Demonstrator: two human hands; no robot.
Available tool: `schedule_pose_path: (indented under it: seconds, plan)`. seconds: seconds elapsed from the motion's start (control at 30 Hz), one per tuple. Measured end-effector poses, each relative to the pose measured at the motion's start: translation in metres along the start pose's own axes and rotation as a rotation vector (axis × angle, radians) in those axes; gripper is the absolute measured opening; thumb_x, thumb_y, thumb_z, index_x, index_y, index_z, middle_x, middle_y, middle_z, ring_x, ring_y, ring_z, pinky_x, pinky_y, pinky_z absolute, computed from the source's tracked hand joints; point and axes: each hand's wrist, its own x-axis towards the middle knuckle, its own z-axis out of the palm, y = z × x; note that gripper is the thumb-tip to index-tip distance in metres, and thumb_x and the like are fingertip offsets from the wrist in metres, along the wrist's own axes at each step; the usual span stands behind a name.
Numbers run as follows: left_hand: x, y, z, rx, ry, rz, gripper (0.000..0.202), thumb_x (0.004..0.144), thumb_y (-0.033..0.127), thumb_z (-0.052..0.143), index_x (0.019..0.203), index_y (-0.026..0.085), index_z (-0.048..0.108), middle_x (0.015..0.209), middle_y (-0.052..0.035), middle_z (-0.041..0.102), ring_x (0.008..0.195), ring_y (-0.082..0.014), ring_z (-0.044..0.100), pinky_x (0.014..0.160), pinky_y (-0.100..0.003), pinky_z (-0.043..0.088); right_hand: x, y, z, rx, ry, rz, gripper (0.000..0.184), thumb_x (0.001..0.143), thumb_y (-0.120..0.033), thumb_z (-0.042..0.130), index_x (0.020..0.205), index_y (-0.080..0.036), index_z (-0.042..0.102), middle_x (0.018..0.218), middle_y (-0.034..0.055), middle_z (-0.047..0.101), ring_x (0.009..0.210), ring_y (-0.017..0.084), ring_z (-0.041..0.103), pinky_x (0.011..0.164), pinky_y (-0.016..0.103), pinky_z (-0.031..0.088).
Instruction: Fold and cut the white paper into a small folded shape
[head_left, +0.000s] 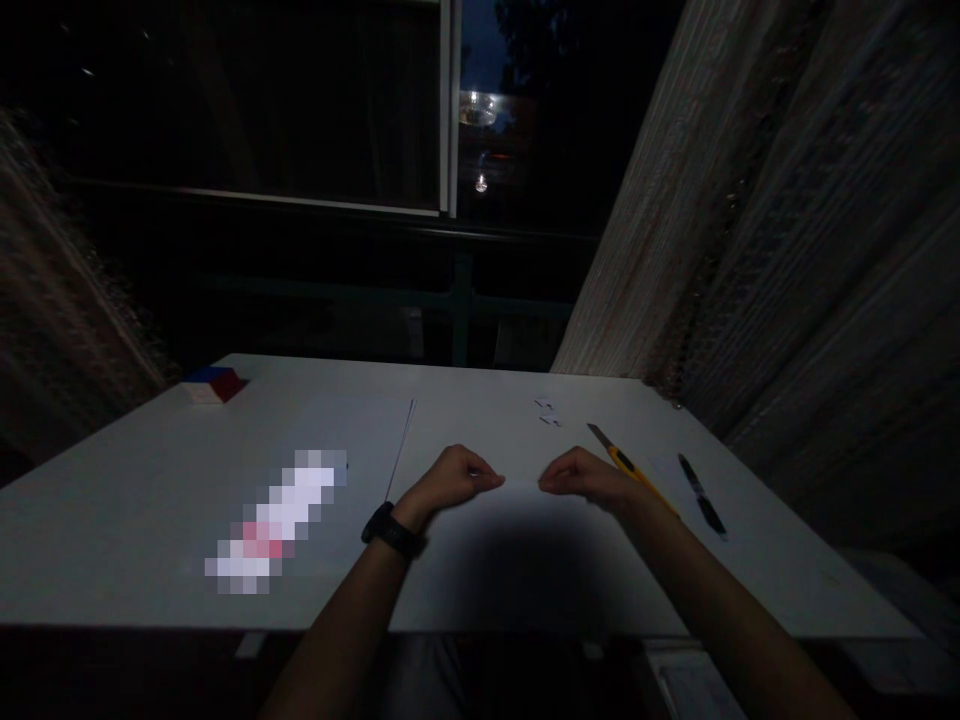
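My left hand (455,478) and my right hand (583,476) rest close together on the white table (150,490), fingers curled and pinched toward each other. Between their fingertips lies a small white piece of paper (520,485), held at both ends. A black watch is on my left wrist. A larger white sheet (360,440) lies just left of my left hand. A yellow utility knife (626,462) with its blade out lies right behind my right hand.
A black pen (701,494) lies at the right. Small paper scraps (548,411) sit near the far edge. A red and blue block (214,383) stands at the far left corner. A blurred-out object (277,520) lies at the left. Curtains hang on both sides of a dark window.
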Motion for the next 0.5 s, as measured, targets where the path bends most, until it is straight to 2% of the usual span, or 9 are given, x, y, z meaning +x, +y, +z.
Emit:
schedule_pose_path:
  seconds: [0.13,0.27,0.37,0.5]
  plan:
    - [-0.002,0.002,-0.001,0.016,-0.027,-0.031,0.035,0.067,0.045,0.061,0.068,0.011,0.071,0.062,-0.0047,0.065,0.059,-0.0154,0.055,0.054,-0.025,0.039,0.019,-0.008,0.011,-0.119,-0.126,-0.016,0.029,0.057,-0.036,0.072,0.074,-0.012,0.072,0.066,0.0037,0.067,0.063,0.015,0.057,0.065,0.027,0.043]
    - [-0.002,0.003,-0.004,-0.015,-0.027,-0.053,0.035,0.064,0.045,0.064,0.061,0.011,0.068,0.052,-0.001,0.057,0.052,-0.0121,0.047,0.049,-0.023,0.035,0.032,-0.008,0.015,-0.095,-0.172,-0.012,0.027,0.054,-0.034,0.073,0.07,-0.012,0.072,0.065,0.0035,0.067,0.062,0.014,0.057,0.065,0.027,0.043]
    - [-0.003,0.002,-0.005,-0.051,-0.053,-0.06,0.036,0.064,0.047,0.064,0.058,0.011,0.066,0.048,0.0011,0.051,0.048,-0.0101,0.042,0.047,-0.023,0.032,0.027,-0.003,0.006,-0.071,-0.153,0.008,0.026,0.055,-0.034,0.073,0.068,-0.012,0.072,0.06,0.0028,0.066,0.058,0.013,0.056,0.06,0.025,0.042]
    - [-0.005,0.002,-0.007,-0.086,-0.039,-0.072,0.036,0.062,0.046,0.065,0.058,0.011,0.066,0.051,0.0,0.053,0.049,-0.0106,0.042,0.048,-0.024,0.031,0.002,0.004,-0.017,-0.059,-0.125,0.052,0.024,0.057,-0.033,0.072,0.067,-0.011,0.071,0.054,0.0021,0.063,0.05,0.012,0.054,0.05,0.023,0.041]
